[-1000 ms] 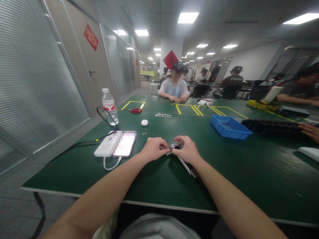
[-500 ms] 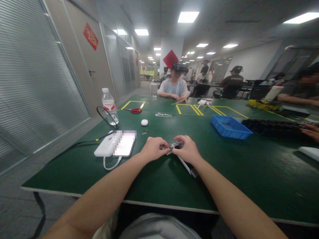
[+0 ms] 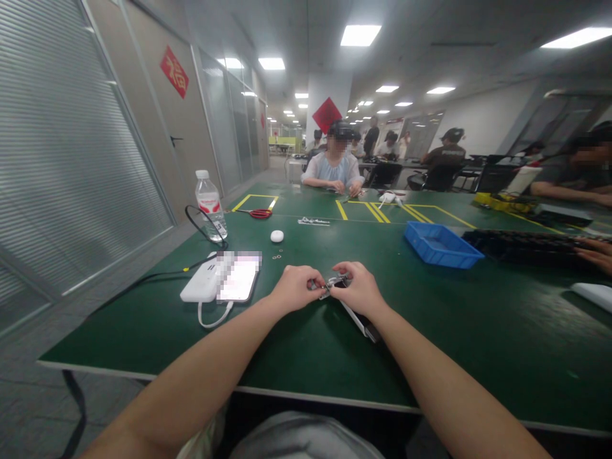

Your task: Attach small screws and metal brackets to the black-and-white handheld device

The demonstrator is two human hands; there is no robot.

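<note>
Both my hands meet over the green table (image 3: 296, 357) a little in front of me. My left hand (image 3: 295, 288) is closed in a pinch on one end of a small shiny metal part (image 3: 331, 282). My right hand (image 3: 359, 287) pinches the other end of the same part, fingers curled over it. A flat dark strip with a pale edge (image 3: 359, 320) runs from under my right hand toward me along the table. What the small part is I cannot make out.
Left of my hands lie a white power bank (image 3: 199, 285) and a phone (image 3: 238, 278) with a cable. Farther back stand a water bottle (image 3: 210, 205), red scissors (image 3: 260, 213), a white puck (image 3: 276, 236), a blue tray (image 3: 441, 244). Other people sit opposite and at right.
My hands stay pinched on the small part in nearly the same place. People in the background have shifted a little.
</note>
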